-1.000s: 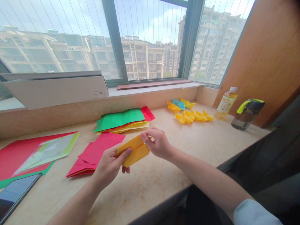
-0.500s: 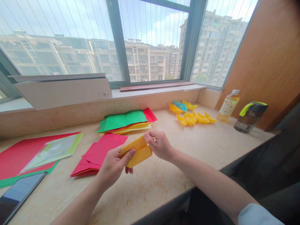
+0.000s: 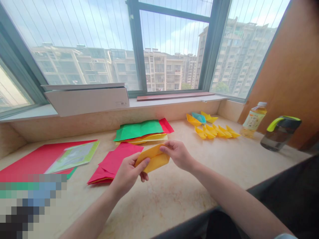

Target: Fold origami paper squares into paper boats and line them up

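Observation:
A piece of folded yellow paper [image 3: 156, 161] is held above the stone counter between both hands. My left hand [image 3: 131, 171] grips its left end, thumb on the near face and fingers behind. At the upper right corner, my right hand [image 3: 178, 152] pinches the paper between thumb and fingers. Just beyond my left hand lies a stack of folded red paper [image 3: 117, 162]. Behind that is a pile of green, red and yellow sheets with green paper [image 3: 139, 129] on top.
Several yellow paper boats [image 3: 214, 131] and one blue boat [image 3: 199, 117] stand at the back right, near a drink bottle [image 3: 253, 121] and a dark water bottle [image 3: 280, 134]. Red sheets [image 3: 32, 159] and a clear packet [image 3: 74, 156] lie left. A white box [image 3: 89, 101] rests on the sill.
The view has swung to the left, so the things on the counter sit further right. Both hands keep hold of the yellow paper, whose face has tilted slightly.

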A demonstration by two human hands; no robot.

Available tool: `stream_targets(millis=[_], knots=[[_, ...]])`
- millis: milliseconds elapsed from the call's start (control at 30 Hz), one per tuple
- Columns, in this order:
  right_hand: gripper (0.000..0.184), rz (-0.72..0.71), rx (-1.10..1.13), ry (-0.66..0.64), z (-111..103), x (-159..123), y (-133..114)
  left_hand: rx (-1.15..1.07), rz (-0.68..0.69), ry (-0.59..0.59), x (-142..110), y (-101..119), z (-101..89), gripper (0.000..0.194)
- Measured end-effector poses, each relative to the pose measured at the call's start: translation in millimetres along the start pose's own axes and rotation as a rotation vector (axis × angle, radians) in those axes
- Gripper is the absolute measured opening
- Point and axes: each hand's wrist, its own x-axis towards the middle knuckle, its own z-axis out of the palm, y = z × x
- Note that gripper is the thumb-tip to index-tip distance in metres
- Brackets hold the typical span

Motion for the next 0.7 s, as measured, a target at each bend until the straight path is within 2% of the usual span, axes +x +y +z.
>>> stream_targets(millis=[433,600,700], knots=[[0.042,0.031,0.029,0.017,-2.8,-3.1,-3.8,-0.052,0.031,0.0,1.7,-5.5,-0.4,0.038],[0.039,0.049,0.125,-0.184,-0.6,-2.2,-1.8,-0.072,0.066,0.082,4.5,-8.1,-4.1,0.037],[0.035,0.033,0.099,-0.178,0.9,-2.7,2.1,-0.068,0.063,0.083,4.9,-9.8,-6.1,0.041]])
